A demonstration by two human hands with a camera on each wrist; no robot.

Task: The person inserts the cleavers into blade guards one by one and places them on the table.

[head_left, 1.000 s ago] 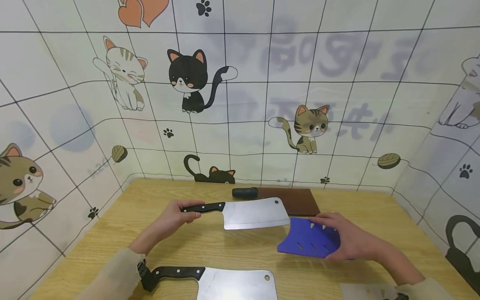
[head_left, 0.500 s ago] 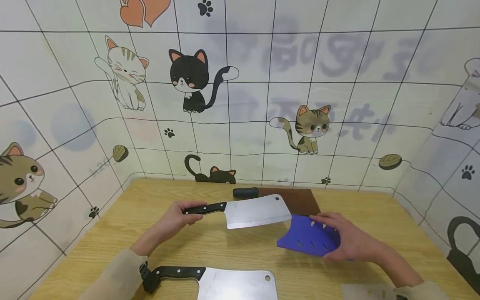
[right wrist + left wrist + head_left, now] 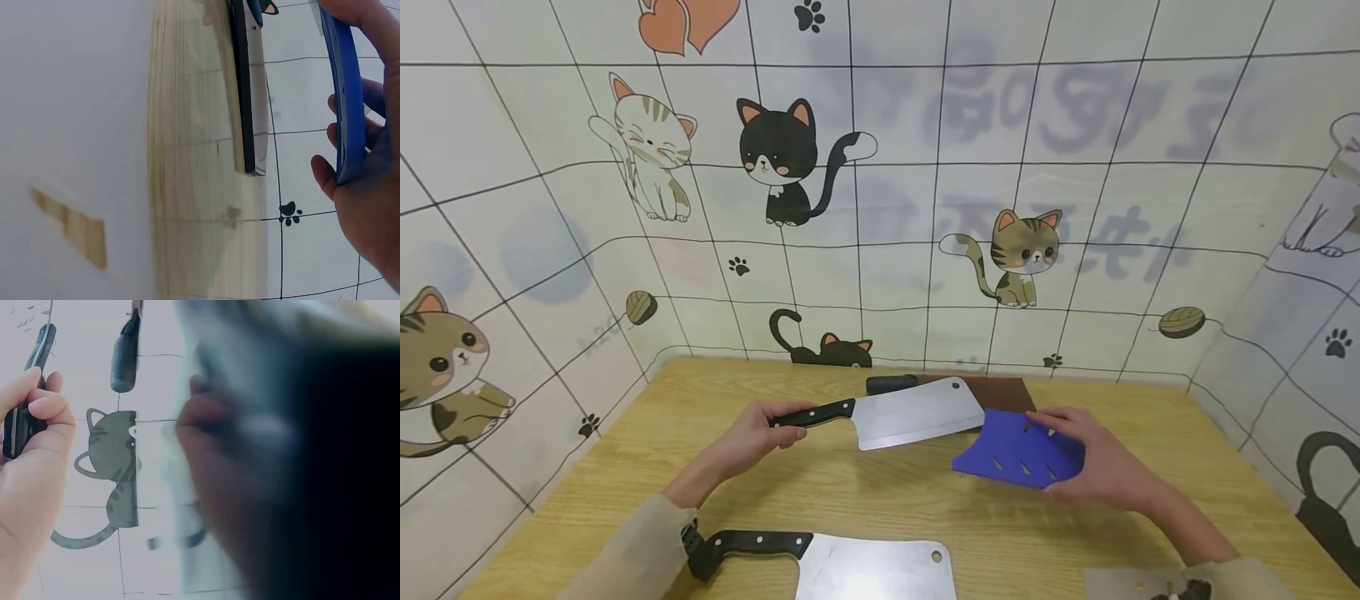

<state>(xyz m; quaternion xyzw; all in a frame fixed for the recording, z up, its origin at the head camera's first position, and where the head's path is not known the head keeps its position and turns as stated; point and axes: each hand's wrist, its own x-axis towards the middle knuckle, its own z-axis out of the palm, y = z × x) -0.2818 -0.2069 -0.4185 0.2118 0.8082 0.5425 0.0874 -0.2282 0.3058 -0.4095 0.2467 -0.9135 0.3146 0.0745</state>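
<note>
In the head view my left hand [image 3: 748, 442] grips the black handle of a cleaver [image 3: 917, 414], its steel blade held above the table and tilted up towards the right. The left wrist view shows the fingers and thumb of the left hand [image 3: 40, 425] round that handle. My right hand [image 3: 1112, 467] holds a blue-purple slotted plastic piece [image 3: 1015, 450] by its right end, thumb below and fingers above. The piece's left edge lies close to the blade's front end; I cannot tell if they touch. In the right wrist view the blue piece [image 3: 350, 100] appears edge-on.
A second cleaver [image 3: 876, 571] lies at the front of the wooden table [image 3: 820, 500]. Behind the raised blade is a dark-handled tool with a brown flat part [image 3: 1011, 390]. A white sheet with cut-outs [image 3: 1108, 582] lies front right. A cat-printed wall covering [image 3: 895, 275] bounds the back.
The raised cleaver's front end has tilted higher. My right hand has lifted the blue-purple piece slightly, in line with the blade's end. Both grips stay the same.
</note>
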